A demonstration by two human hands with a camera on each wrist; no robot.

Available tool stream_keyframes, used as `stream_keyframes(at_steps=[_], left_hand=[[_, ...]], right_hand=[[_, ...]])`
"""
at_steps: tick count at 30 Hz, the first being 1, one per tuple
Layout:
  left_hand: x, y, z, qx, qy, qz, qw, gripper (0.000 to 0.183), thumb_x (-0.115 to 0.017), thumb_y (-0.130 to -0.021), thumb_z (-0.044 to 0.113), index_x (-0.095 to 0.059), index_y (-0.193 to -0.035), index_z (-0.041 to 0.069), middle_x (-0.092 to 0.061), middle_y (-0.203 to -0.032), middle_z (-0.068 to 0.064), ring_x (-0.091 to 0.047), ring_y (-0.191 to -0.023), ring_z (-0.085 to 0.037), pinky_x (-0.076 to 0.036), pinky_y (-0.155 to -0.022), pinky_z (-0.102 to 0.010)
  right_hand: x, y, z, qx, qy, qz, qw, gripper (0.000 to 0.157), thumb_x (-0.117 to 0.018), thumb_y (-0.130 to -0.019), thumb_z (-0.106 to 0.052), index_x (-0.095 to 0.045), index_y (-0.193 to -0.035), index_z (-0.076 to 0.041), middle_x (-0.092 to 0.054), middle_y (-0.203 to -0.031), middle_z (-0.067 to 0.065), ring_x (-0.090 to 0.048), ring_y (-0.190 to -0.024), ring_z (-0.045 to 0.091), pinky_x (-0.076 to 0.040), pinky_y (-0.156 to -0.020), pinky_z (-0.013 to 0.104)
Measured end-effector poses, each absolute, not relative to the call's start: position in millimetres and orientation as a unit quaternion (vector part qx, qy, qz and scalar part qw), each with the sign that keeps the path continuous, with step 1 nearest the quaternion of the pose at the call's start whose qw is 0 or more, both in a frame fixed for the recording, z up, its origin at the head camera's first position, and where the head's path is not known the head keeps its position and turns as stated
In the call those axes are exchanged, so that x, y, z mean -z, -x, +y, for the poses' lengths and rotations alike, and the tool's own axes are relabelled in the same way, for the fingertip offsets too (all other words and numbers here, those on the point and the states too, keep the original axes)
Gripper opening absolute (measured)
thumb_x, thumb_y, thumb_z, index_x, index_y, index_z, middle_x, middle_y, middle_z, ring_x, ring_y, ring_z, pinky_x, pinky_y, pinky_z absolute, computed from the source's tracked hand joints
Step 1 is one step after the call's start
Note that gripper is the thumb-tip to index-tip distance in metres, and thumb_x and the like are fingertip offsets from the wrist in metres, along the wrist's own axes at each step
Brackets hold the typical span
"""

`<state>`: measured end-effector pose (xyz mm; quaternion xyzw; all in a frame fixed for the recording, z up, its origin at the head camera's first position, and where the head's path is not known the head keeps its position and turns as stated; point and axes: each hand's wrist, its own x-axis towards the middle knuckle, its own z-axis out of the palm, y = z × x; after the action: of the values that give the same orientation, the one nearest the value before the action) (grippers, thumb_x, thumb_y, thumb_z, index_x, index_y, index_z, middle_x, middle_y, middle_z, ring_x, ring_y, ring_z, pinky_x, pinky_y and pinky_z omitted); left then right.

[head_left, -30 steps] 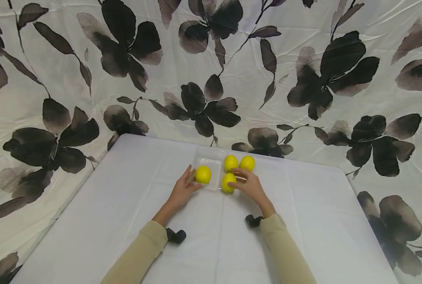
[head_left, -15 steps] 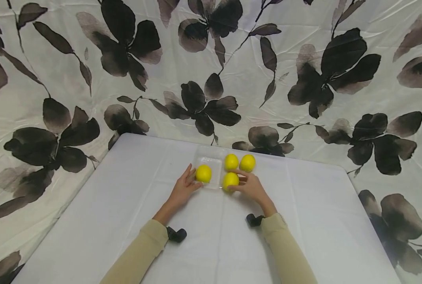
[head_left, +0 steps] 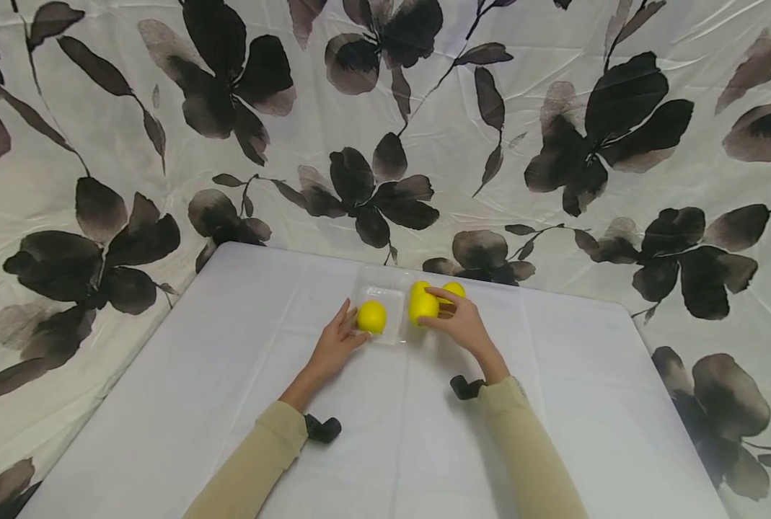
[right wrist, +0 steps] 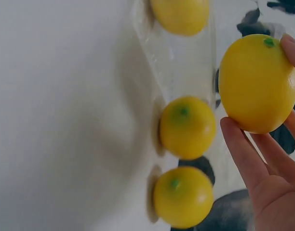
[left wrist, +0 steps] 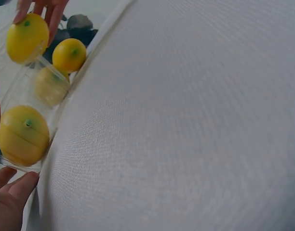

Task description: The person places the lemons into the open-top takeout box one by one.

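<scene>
My right hand [head_left: 461,324] holds a yellow lemon [right wrist: 258,84] between thumb and fingertips, raised above the table. In the head view it overlaps a second lemon [head_left: 419,287] behind it; a third lemon [head_left: 454,288] shows partly beyond the fingers. A clear plastic container [head_left: 393,328] stands left of them with one lemon [head_left: 371,317] inside. At the container's left side rests my left hand [head_left: 333,347], fingers fairly straight along the wall and thumb at the near corner. In the left wrist view its fingertips touch the container's edge, beside the lemon inside.
A white cloth covers the table [head_left: 333,447], whose far edge runs just behind the container and lemons. Behind it hangs a floral curtain [head_left: 476,144]. Black wrist cameras stick out from both sleeves, the left one [head_left: 323,430] over the cloth.
My right hand has lifted the near lemon and moved it away from me, so it now overlaps the lemon behind. The left hand, container and lemon inside stay put.
</scene>
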<state>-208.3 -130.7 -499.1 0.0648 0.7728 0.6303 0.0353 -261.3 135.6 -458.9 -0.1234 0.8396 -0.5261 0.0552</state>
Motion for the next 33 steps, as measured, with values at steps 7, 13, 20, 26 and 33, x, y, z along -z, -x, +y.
stream_keyframes(at_steps=[7,13,20,26,33], left_hand=[[518.4,215.9,-131.7,-0.638,-0.049,0.768,0.03,0.087,-0.068,-0.087,0.022,-0.01,-0.151,0.015,-0.027,-0.151,-0.012,-0.04,-0.131,-0.026,-0.035,-0.106,-0.04],[517.5,213.8,-130.4,-0.635,-0.046,0.771,0.035,0.087,-0.068,-0.087,0.023,-0.01,-0.151,0.016,-0.028,-0.151,-0.01,-0.042,-0.13,-0.023,-0.037,-0.104,-0.038],[514.5,215.0,-130.4,-0.625,-0.047,0.778,0.031,0.086,-0.066,-0.087,0.025,-0.01,-0.151,0.016,-0.027,-0.152,-0.011,-0.038,-0.132,-0.023,-0.033,-0.107,-0.039],[514.8,215.9,-130.3,-0.623,-0.044,0.78,0.031,0.086,-0.067,-0.087,0.025,-0.01,-0.151,0.018,-0.027,-0.152,-0.01,-0.037,-0.133,-0.022,-0.032,-0.107,-0.039],[514.3,215.2,-130.6,-0.626,-0.041,0.778,0.03,0.087,-0.067,-0.087,0.023,-0.01,-0.151,0.015,-0.027,-0.151,-0.012,-0.036,-0.133,-0.021,-0.032,-0.107,-0.037]], right_hand=[[459.2,263.1,106.1,0.506,0.191,0.84,0.04,0.061,-0.081,-0.072,-0.031,-0.059,-0.127,-0.015,-0.054,-0.129,0.002,-0.058,-0.112,0.024,-0.048,-0.093,0.037],[465.1,263.9,90.5,0.478,0.244,0.844,0.013,0.053,-0.08,-0.074,-0.021,-0.061,-0.122,-0.009,-0.06,-0.121,0.002,-0.055,-0.11,0.019,-0.046,-0.096,0.04],[464.8,265.1,87.3,0.462,0.253,0.85,0.0,0.05,-0.078,-0.077,-0.023,-0.061,-0.121,-0.006,-0.061,-0.12,0.003,-0.056,-0.109,0.02,-0.046,-0.096,0.04],[460.7,270.4,98.7,0.493,0.219,0.842,0.0,0.051,-0.078,-0.076,-0.025,-0.062,-0.121,-0.007,-0.06,-0.121,0.006,-0.056,-0.113,0.025,-0.047,-0.095,0.039],[456.2,279.7,122.2,0.511,0.184,0.839,-0.01,0.052,-0.078,-0.077,-0.025,-0.061,-0.122,-0.008,-0.058,-0.124,0.009,-0.054,-0.115,0.028,-0.047,-0.094,0.039]])
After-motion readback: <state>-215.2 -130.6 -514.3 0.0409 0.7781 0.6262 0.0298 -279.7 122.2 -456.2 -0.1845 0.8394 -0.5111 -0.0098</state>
